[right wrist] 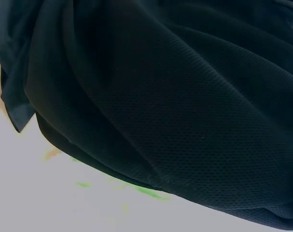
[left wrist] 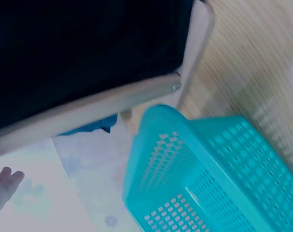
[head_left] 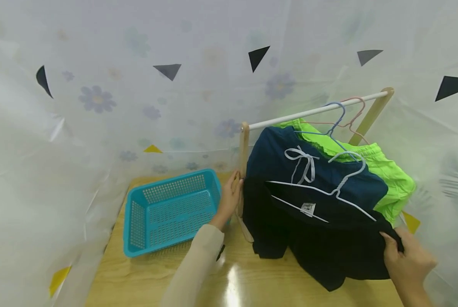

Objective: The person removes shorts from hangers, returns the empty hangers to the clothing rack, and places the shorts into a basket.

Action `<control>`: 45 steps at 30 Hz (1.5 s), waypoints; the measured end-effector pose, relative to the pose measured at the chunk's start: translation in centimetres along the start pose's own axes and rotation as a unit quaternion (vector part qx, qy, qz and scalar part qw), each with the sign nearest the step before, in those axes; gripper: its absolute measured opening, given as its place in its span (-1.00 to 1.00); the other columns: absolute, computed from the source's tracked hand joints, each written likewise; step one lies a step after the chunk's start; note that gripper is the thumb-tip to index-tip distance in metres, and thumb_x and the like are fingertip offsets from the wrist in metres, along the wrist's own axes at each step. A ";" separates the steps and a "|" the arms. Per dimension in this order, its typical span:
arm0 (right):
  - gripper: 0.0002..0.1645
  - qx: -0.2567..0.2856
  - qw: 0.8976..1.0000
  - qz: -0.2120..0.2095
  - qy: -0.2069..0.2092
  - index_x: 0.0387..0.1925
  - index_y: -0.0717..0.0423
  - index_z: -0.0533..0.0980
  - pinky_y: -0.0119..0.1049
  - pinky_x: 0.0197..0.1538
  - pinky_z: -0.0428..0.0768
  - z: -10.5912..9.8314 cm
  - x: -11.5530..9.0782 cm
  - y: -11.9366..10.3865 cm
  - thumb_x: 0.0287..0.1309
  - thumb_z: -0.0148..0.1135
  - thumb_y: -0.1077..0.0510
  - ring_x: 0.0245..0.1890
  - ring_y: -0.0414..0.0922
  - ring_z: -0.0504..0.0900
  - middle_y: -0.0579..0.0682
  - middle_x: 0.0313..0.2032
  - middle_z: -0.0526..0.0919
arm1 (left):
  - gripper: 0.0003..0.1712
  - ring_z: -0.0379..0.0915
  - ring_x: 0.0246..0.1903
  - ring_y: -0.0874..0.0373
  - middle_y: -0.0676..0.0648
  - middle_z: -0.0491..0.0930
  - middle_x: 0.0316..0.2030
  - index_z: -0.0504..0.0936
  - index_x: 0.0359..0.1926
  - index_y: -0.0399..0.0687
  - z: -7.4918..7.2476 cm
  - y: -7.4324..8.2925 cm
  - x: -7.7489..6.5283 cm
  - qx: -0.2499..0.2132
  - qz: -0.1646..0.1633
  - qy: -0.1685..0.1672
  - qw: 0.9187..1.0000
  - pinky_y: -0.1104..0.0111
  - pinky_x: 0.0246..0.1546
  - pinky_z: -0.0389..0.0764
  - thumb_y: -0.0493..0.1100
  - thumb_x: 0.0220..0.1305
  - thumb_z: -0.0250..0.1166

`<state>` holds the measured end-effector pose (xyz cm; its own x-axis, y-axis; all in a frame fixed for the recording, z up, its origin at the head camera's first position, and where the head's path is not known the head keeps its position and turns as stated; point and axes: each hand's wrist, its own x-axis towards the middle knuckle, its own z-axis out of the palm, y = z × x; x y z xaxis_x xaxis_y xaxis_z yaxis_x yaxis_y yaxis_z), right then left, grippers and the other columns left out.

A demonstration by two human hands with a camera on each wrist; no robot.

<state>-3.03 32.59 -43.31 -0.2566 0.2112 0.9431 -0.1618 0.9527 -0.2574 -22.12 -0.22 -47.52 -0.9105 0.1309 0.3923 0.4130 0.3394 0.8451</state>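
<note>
My right hand pinches the waist edge of black shorts at their right side. Inside that waistband sits a white hanger, its hook overlapping the navy shorts below the rod in the head view. A label shows at the waist. My left hand is beside the left wooden post of the clothes rack, fingers extended. In the left wrist view, its fingertips show near the rack's wooden bar. Black cloth fills most of the right wrist view, with the right hand's grip hidden there.
Navy shorts with a white drawstring hang on a blue hanger. Behind them, neon green shorts hang on a pink hanger. A blue plastic basket stands left on the wooden table.
</note>
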 end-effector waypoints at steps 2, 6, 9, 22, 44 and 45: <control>-0.25 0.008 1.000 -0.008 -0.001 -0.68 0.39 0.43 -0.57 -0.70 0.03 0.1 -0.5 -0.1 0.11 0.05 -0.27 -0.78 -0.10 0.29 0.30 -0.74 0.46 | -0.52 0.31 0.16 -0.15 -0.31 0.33 0.19 0.29 0.21 -0.35 -0.8 -0.2 -0.4 -0.001 0.010 0.015 1.000 0.08 0.15 0.36 -0.17 0.35 -0.02; -0.28 0.047 0.999 -0.020 0.005 -0.64 0.41 0.47 -0.74 -0.41 0.19 0.9 -1.1 -0.6 0.10 0.09 -0.24 -0.59 -0.42 0.35 0.32 -0.70 0.50 | -0.53 0.32 0.16 -0.13 -0.30 0.37 0.15 0.35 0.17 -0.32 -2.6 -0.2 -1.5 -0.011 0.051 0.021 0.998 0.08 0.12 0.39 -0.09 0.38 -0.06; -0.28 0.072 0.997 -0.027 0.002 -0.64 0.42 0.48 -0.76 -0.32 0.23 1.7 -1.2 -1.4 0.10 0.08 -0.24 -0.56 -0.42 0.39 0.32 -0.71 0.49 | -0.40 0.34 0.14 -0.11 -0.28 0.42 0.12 0.39 0.15 -0.28 -4.1 0.0 -2.1 -0.003 0.086 -0.015 0.996 0.08 0.13 0.38 0.10 0.36 -0.13; -0.33 0.139 0.985 -0.079 -0.062 -0.64 0.36 0.50 -0.48 -0.69 0.27 5.8 -0.9 -3.6 0.16 0.04 -0.20 -0.82 -0.11 0.32 0.17 -0.70 0.54 | -0.29 0.54 -0.26 0.04 -0.12 0.61 -0.26 0.54 -0.12 -0.19 -9.5 1.7 -4.8 0.196 0.192 -0.093 0.957 0.22 -0.21 0.55 0.31 0.17 -0.18; -0.42 0.200 0.953 -0.117 -0.197 -0.52 0.22 0.58 -0.37 -0.60 0.45 8.9 -0.8 -7.9 0.19 -0.03 -0.20 -0.72 -0.19 0.51 0.03 -0.60 0.63 | -0.45 0.42 -0.65 0.29 0.03 0.56 -0.56 0.53 -0.38 -0.09 -9.8 2.8 -7.6 0.235 0.234 -0.017 0.943 0.56 -0.64 0.37 0.23 0.30 -0.16; -0.42 0.202 0.951 -0.121 -0.202 -0.51 0.22 0.58 -0.36 -0.59 0.47 9.0 -0.9 -8.1 0.20 -0.03 -0.20 -0.71 -0.18 0.53 0.03 -0.59 0.64 | -0.44 0.40 -0.66 0.30 0.03 0.55 -0.58 0.52 -0.39 -0.09 -9.7 2.8 -7.6 0.236 0.232 -0.015 0.944 0.56 -0.66 0.36 0.24 0.30 -0.16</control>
<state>-10.09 22.66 -43.99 -0.4970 -0.1821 0.8484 -0.5947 0.7835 -0.1802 -13.83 -9.24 -44.58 -0.6371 0.3919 0.6637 0.7181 0.6146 0.3264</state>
